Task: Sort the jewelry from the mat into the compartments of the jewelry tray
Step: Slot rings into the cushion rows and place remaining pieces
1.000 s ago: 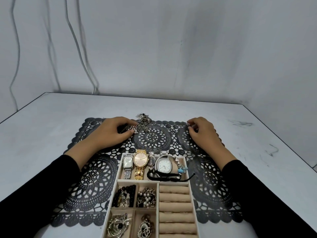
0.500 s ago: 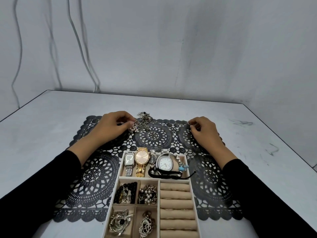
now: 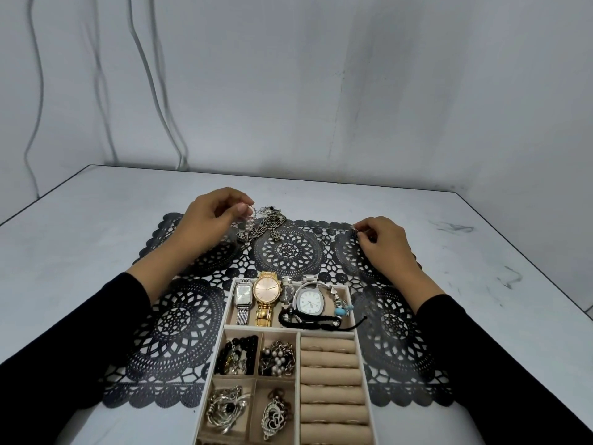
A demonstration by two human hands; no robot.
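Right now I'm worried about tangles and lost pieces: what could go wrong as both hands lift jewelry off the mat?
The pearl strand pinched by the left hand hangs right by the chain pile; lifting may snag and drag the chains along. The right hand pinches only a tiny piece; dropped, it could hide in the lace mat.
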